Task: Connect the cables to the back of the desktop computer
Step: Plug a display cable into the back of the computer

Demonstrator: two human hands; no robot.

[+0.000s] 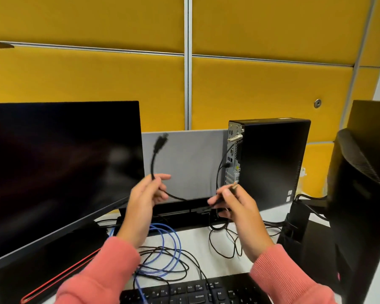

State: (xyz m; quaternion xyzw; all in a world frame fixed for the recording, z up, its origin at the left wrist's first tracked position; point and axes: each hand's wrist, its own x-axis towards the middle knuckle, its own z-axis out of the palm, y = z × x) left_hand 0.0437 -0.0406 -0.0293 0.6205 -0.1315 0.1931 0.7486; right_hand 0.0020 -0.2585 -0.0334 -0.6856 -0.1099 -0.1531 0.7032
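Head view, closest in: keyboard (191,291) at the bottom edge, then a tangle of thin black leads and a coiled blue cable (166,249) loose on the desk (206,244). Above that, my two hands are raised and apart. My left hand (142,201) pinches a black cable (155,159) whose blurred plug stands up above my fingers. My right hand (235,206) grips another plug end (234,187), tip aimed toward the desktop computer (270,161). It stands upright beyond, rear ports facing left, one black lead already seated there. A dark monitor (59,167) sits to the left. Risk from here: the plugs are blurred, so I could push one into the wrong port or upside down, or snag the seated lead and tug it out.
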